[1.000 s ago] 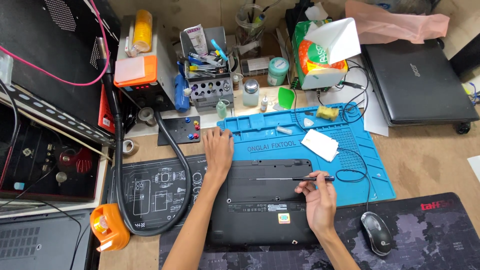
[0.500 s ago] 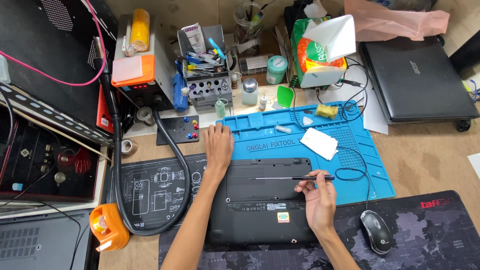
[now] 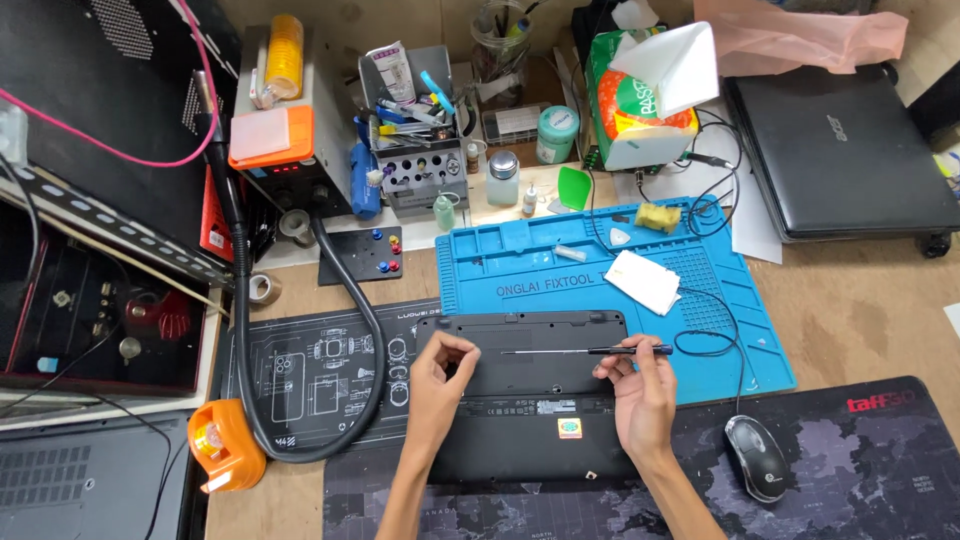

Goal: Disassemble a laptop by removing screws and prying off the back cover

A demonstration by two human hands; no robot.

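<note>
1. Your left hand rests on the upper left corner of the black plastic laptop base, fingers curled loosely with the tips pressed to the shell; the grip closes on nothing, it only steadies.
2. The laptop base lies underside up on the wooden tabletop, half on the blue silicone repair mat, half on the dark desk pad.
3. Your right hand pinches the handle of the slim black precision screwdriver between thumb and fingers, a snug grip; the shaft lies flat, pointing left across the base.
4. This looks like the screw-removal step. Next, you'd need to tilt the tip down into a screw head, squarely.
</note>
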